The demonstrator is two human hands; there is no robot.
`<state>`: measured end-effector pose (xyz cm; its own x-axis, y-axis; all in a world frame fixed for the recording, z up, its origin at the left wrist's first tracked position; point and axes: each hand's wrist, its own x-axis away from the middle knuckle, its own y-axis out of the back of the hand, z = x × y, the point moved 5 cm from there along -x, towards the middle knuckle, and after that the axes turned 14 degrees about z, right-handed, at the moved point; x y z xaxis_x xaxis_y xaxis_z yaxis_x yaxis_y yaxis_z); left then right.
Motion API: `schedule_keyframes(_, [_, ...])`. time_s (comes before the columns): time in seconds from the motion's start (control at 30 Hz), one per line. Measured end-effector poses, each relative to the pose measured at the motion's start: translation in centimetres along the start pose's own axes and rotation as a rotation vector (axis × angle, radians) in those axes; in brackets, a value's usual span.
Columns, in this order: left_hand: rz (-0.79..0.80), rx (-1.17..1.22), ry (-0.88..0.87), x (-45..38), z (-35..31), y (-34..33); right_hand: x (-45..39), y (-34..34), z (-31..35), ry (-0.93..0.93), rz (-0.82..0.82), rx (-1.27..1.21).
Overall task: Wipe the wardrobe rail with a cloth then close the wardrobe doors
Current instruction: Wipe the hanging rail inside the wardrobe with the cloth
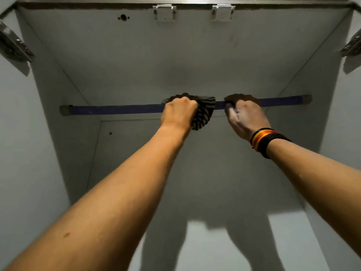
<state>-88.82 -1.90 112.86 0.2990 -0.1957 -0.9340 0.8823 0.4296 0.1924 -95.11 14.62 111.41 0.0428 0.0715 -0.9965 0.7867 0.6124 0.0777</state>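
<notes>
A dark blue wardrobe rail point(117, 109) runs across the inside of the wardrobe, fixed in grey end sockets at both side walls. My left hand point(178, 112) grips a black-and-grey striped cloth point(204, 114) wrapped over the rail near its middle. Part of the cloth hangs below the rail. My right hand point(245, 116) is closed around the rail just to the right of the cloth, with coloured bands on its wrist. The wardrobe doors are out of view; only their hinges show.
Pale grey wardrobe walls and top panel point(175, 55) enclose the space. Metal hinges sit at the left edge point(15, 45) and right edge point(351, 46). Two door catches point(165, 12) hang under the front top edge. Shadows of my arms fall on the back wall.
</notes>
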Motion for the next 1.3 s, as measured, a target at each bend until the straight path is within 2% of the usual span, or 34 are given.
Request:
schedule_keyframes(0.1, [-0.007, -0.027, 0.035, 1.8, 6.4, -0.7, 0.0, -0.4, 0.0, 0.042, -0.079, -0.011])
schedule_keyframes(0.23, [0.022, -0.013, 0.107, 5.1, 15.0, -0.8, -0.5, -1.0, 0.2, -0.020, -0.148, -0.036])
schedule_keyframes(0.4, [0.077, 0.049, 0.309, 7.9, 22.6, -0.8, -0.4, -1.4, 0.9, -0.077, -0.178, 0.001])
schedule_keyframes(0.53, [0.109, 0.081, 0.420, 7.5, 22.0, -0.7, -0.3, -1.4, 1.8, -0.112, -0.187, 0.012])
schedule_keyframes(0.6, [0.067, 0.078, 0.417, 7.6, 20.5, -0.5, -0.2, -1.4, 1.8, -0.140, -0.155, -0.001])
schedule_keyframes(0.7, [-0.048, 0.176, 0.278, 6.8, 15.5, 0.4, -0.2, -1.4, 1.6, -0.175, -0.092, 0.028])
schedule_keyframes(0.8, [-0.023, 0.362, 0.127, 4.4, 7.9, 1.9, -0.2, -2.1, 2.1, -0.186, 0.053, 0.014])
schedule_keyframes(0.87, [0.025, 0.481, 0.071, 2.8, 3.3, 3.1, 0.0, -2.5, 2.3, -0.166, 0.210, -0.102])
schedule_keyframes(0.93, [0.045, 0.638, 0.008, 1.8, 0.1, 3.9, 0.1, -2.0, 2.1, -0.153, 0.287, -0.292])
schedule_keyframes(0.97, [0.054, 0.709, -0.020, 1.8, -1.1, 4.2, 0.4, -1.4, 1.9, -0.192, 0.264, -0.453])
schedule_keyframes(1.03, [0.093, 0.807, -0.068, 2.5, -2.7, 4.1, 1.9, -0.5, 1.2, -0.334, 0.184, -0.938])
schedule_keyframes(1.1, [0.109, 0.879, -0.074, 4.7, -3.2, 3.4, 4.3, -0.5, 1.9, -0.387, 0.227, -1.398])
schedule_keyframes(1.13, [0.111, 0.945, -0.067, 6.0, -3.2, 2.9, 5.6, -0.7, 2.4, -0.378, 0.278, -1.524])
schedule_keyframes(1.23, [0.116, 1.179, -0.035, 9.8, -2.1, 0.8, 9.7, -1.6, 3.8, -0.401, 0.437, -1.656])
schedule_keyframes(1.3, [0.211, 1.266, 0.075, 12.5, -1.0, -1.3, 12.6, -2.7, 5.3, -0.454, 0.522, -1.777])
